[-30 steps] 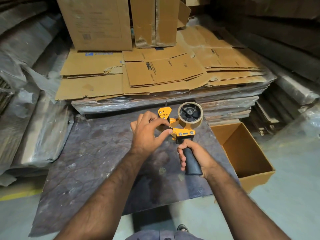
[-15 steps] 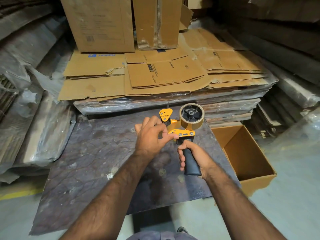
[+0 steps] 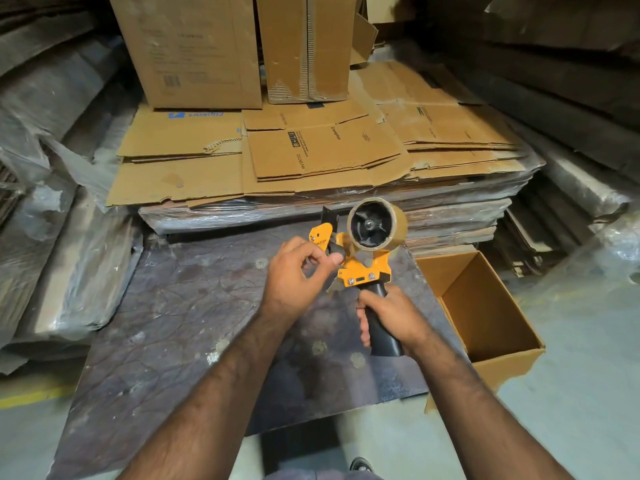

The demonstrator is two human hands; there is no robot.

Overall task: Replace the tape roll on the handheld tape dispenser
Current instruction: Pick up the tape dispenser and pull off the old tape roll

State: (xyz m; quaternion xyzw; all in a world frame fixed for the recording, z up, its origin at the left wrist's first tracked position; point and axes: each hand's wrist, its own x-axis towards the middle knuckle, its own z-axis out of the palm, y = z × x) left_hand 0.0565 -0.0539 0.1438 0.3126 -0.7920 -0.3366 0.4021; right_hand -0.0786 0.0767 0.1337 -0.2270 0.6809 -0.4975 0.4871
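An orange handheld tape dispenser (image 3: 365,271) with a black handle is held upright over the dark worktop (image 3: 180,317). A brown tape roll (image 3: 377,225) sits on its hub at the top. My right hand (image 3: 391,317) is wrapped around the black handle. My left hand (image 3: 298,275) is at the dispenser's front, thumb and fingers pinched by the black roller and orange guard, where a strip of tape end hangs below the frame. Whether the fingers grip the tape itself is hard to tell.
An open cardboard box (image 3: 485,306) stands on the floor right of the worktop. Flattened cartons (image 3: 311,157) are stacked on wrapped bundles behind it, with upright boxes (image 3: 194,50) farther back. Plastic-wrapped stacks (image 3: 52,237) line the left side.
The dispenser has turned slightly so the roll's open face points more toward me. My left fingers have shifted along the front roller; the right hand keeps the handle.
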